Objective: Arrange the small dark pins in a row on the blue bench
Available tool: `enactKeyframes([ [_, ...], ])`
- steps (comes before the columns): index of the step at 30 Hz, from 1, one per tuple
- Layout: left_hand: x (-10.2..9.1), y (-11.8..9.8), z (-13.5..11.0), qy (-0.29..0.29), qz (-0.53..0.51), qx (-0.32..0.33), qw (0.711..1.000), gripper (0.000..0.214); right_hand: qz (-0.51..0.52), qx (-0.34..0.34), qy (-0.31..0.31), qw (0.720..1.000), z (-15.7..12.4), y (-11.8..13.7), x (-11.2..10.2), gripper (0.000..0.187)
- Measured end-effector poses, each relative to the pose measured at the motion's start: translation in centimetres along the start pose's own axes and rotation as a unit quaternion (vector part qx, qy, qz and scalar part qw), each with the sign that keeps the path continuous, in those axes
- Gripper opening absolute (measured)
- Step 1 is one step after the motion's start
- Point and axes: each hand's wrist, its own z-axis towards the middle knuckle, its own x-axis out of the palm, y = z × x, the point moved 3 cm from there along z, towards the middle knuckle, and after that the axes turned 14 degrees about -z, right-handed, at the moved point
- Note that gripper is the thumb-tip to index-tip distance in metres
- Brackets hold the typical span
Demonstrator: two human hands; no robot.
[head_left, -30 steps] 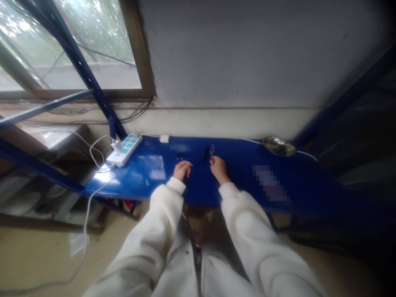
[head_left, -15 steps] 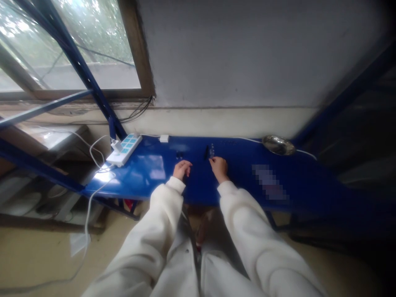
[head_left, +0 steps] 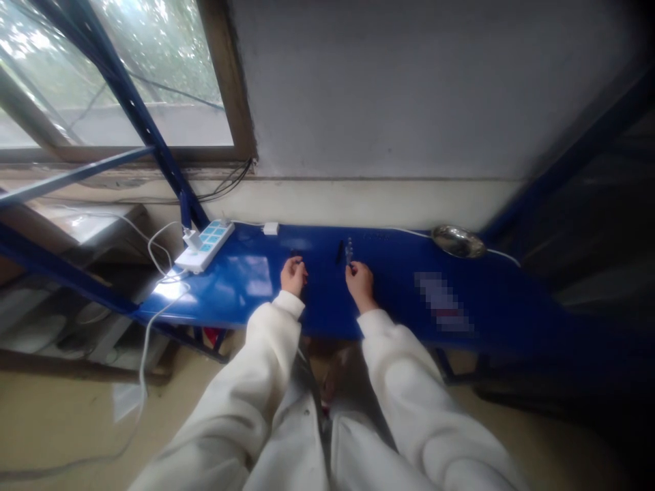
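Both my arms in white sleeves reach onto a blue table (head_left: 389,293). My left hand (head_left: 293,275) lies with its fingers curled over small dark pieces near the table's middle; what it holds is too small to make out. My right hand (head_left: 359,279) is closed in a pinch at the near end of a small clear part (head_left: 348,251) beside a thin black piece (head_left: 339,252).
A white power strip (head_left: 203,247) with a plugged charger and white cables sits at the table's left end. A metal dish (head_left: 457,241) stands at the back right. A white wall runs behind the table. A window and blue frame bars are on the left.
My left hand has moved forward and a little left onto the small dark pieces. My right hand has barely shifted.
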Motion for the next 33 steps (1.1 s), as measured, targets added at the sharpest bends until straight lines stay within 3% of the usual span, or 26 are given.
enactKeyframes([
  [4, 0.0, -1.3, 0.4, -0.011, 0.194, 0.077, 0.978, 0.043, 0.086, -0.066, -0.057, 0.992, -0.9, 0.9, -1.2, 0.024],
  [10, 1.2, -3.1, 0.7, 0.072, 0.495, 0.057, 0.864, 0.061, 0.139, -0.111, -0.058, 0.982, -1.2, 1.4, -1.8, 0.022],
  [14, 1.7, -3.0, 1.2, 0.098, 0.559, 0.014, 0.823, 0.066, 0.146, -0.119, -0.050, 0.981, -1.3, 1.5, -1.7, 0.021],
  [19, 1.7, -2.4, 1.9, 0.110, 0.583, -0.014, 0.805, 0.064, 0.154, -0.133, -0.034, 0.978, -1.4, 1.7, -1.8, 0.021],
  [23, 1.7, -2.3, 2.3, 0.094, 0.575, 0.039, 0.812, 0.041, 0.155, -0.135, -0.037, 0.978, -1.4, 1.8, -1.9, 0.021],
  [26, 1.8, -2.3, 2.5, 0.091, 0.516, 0.075, 0.849, 0.027, 0.156, -0.136, -0.041, 0.978, -1.4, 1.8, -1.8, 0.020],
  [28, 1.9, -2.1, 2.5, 0.092, 0.422, 0.083, 0.898, 0.022, 0.155, -0.135, -0.040, 0.978, -1.4, 1.8, -1.8, 0.020],
  [30, 1.8, -1.6, 2.3, 0.100, 0.286, 0.046, 0.952, 0.023, 0.155, -0.138, -0.037, 0.978, -1.5, 1.8, -1.8, 0.021],
  [33, 1.7, -0.6, 1.5, 0.115, 0.062, -0.050, 0.990, 0.030, 0.143, -0.144, -0.030, 0.979, -1.5, 1.9, -2.0, 0.022],
])
